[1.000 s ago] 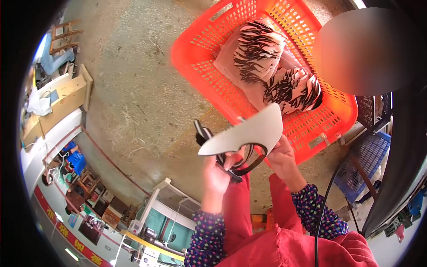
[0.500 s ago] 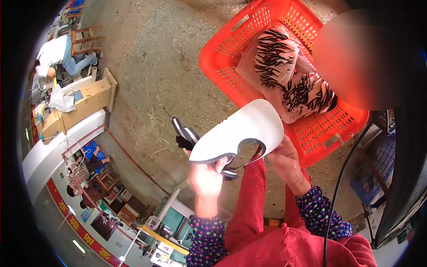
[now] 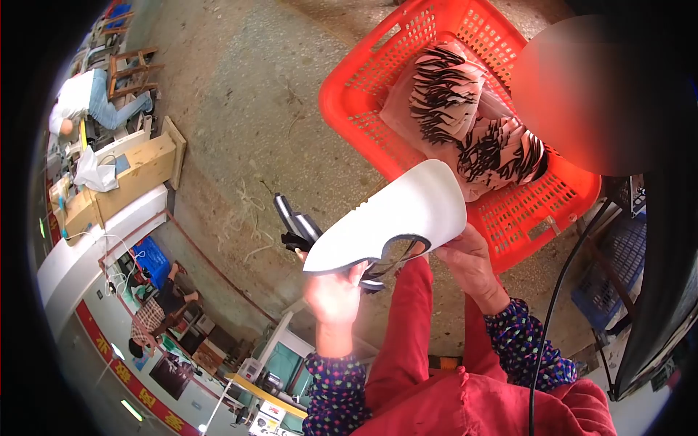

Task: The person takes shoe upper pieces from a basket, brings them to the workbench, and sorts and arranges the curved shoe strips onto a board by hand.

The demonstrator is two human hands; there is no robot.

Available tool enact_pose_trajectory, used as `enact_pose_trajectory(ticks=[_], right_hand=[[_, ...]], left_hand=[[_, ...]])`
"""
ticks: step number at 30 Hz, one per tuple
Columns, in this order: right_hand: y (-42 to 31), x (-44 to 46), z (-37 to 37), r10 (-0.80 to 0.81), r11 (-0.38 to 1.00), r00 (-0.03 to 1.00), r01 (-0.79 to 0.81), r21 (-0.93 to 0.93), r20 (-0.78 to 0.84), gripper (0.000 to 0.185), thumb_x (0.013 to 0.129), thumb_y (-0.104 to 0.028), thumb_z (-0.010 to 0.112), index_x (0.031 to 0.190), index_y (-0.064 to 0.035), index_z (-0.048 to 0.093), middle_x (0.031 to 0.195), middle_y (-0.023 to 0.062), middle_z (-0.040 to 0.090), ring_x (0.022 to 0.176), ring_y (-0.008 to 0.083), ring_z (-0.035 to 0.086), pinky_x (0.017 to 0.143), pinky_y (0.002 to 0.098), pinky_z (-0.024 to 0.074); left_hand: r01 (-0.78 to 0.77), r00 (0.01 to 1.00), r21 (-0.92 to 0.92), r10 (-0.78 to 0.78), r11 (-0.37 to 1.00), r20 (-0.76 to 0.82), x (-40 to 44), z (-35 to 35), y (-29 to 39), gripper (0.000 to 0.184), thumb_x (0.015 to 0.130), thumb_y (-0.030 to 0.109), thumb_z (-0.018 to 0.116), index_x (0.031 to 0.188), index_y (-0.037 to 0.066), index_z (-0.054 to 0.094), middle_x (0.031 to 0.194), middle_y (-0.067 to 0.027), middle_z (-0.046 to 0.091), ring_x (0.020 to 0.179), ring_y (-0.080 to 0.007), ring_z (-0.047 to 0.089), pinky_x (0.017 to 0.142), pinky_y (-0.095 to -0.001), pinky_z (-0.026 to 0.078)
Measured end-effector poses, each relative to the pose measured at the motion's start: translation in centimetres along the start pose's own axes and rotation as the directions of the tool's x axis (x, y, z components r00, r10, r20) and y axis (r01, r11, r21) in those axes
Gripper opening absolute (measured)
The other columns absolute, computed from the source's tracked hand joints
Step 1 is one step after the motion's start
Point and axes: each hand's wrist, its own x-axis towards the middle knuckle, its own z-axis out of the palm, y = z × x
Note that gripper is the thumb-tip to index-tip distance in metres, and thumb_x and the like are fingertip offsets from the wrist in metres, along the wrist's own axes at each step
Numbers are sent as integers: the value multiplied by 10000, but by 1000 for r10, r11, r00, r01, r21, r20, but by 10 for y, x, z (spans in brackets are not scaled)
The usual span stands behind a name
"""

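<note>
A white shoe upper (image 3: 396, 214) with dark edging round its curved opening is held up between my two hands. My left hand (image 3: 333, 296), bright with glare, is closed on the lower left end, its fingers partly behind the piece. At the lower right edge, my right hand (image 3: 471, 261) pinches it with thumb and fingers. Beyond the left end stick out glossy dark, tube-like parts (image 3: 294, 221); what they belong to is hidden. Behind the upper stands a red plastic basket (image 3: 356, 134) holding bundles of pale pink pieces (image 3: 443, 94) with black edges.
A black cable (image 3: 556, 305) hangs down at my right, near the sleeve. Further right is a blue crate (image 3: 611, 269). A wooden workbench (image 3: 142, 163) and seated people are at the far left. Loose string (image 3: 251, 207) lies on the floor.
The white upper has tilted slightly, its left end a little lower and further left. Both hands keep their hold. The view has shifted slightly.
</note>
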Motion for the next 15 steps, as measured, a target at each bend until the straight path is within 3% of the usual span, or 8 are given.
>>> enact_pose_trajectory(ticks=[2,6,8,10,11,12,14,15], right_hand=[[1,2,-2,-4,1000,1000,4,15,-3,489,775,68,509,1249,-40,460,1186,87,544,1107,205,509,940,345,404],[3,9,-6,-16,998,1000,16,58,-10,450,794,46,505,1239,-13,474,1166,78,552,1128,202,488,952,344,384],[5,12,-14,-14,999,1000,15,36,-15,463,788,51,505,1245,-11,466,1167,79,550,1125,202,489,953,345,385],[4,16,-22,-22,1000,999,22,2,-32,476,782,56,506,1250,-9,457,1167,80,549,1122,203,491,954,347,386],[2,20,-25,-46,995,998,49,92,-30,500,770,60,508,1261,-7,444,1174,85,543,1117,201,494,951,342,390],[-1,25,-31,-75,981,997,79,178,-32,524,759,64,510,1272,-5,430,1180,90,536,1113,199,497,948,337,394],[-9,41,-44,-146,969,987,156,193,-64,588,736,72,500,1307,-3,380,1205,109,513,1107,214,502,939,342,409],[-22,55,-43,-136,976,983,154,153,-120,586,735,57,521,1300,-10,382,1200,88,501,1095,196,494,923,332,416]], left_hand=[[-9,968,464,124,886,-217,1,10,-1,533,929,466,347,1228,37,450,1236,-140,479,1078,-314,489,864,-437,455],[-24,989,376,77,926,-126,11,-10,1,532,935,453,341,1253,36,433,1250,-139,475,1114,-316,472,882,-443,449],[-53,988,-8,53,999,147,18,-14,1,541,937,457,334,1267,36,420,1260,-135,470,1148,-310,455,928,-455,419],[-30,989,33,24,999,146,26,6,6,555,922,479,365,1245,33,437,1260,-127,474,1187,-304,430,993,-486,355],[-123,986,148,138,981,-94,28,25,0,514,913,494,382,1154,52,484,1036,-82,503,845,-212,397,751,-366,327],[-177,913,281,264,943,-311,31,45,-8,486,904,510,400,1063,70,531,812,-36,531,503,-119,364,508,-246,299],[-208,971,436,238,876,-16,35,24,2,477,905,492,421,1054,50,523,821,-38,518,505,-104,361,516,-242,293],[-222,950,440,295,870,-105,35,16,-3,461,915,472,415,1054,44,517,830,-40,510,504,-91,359,522,-241,297]])
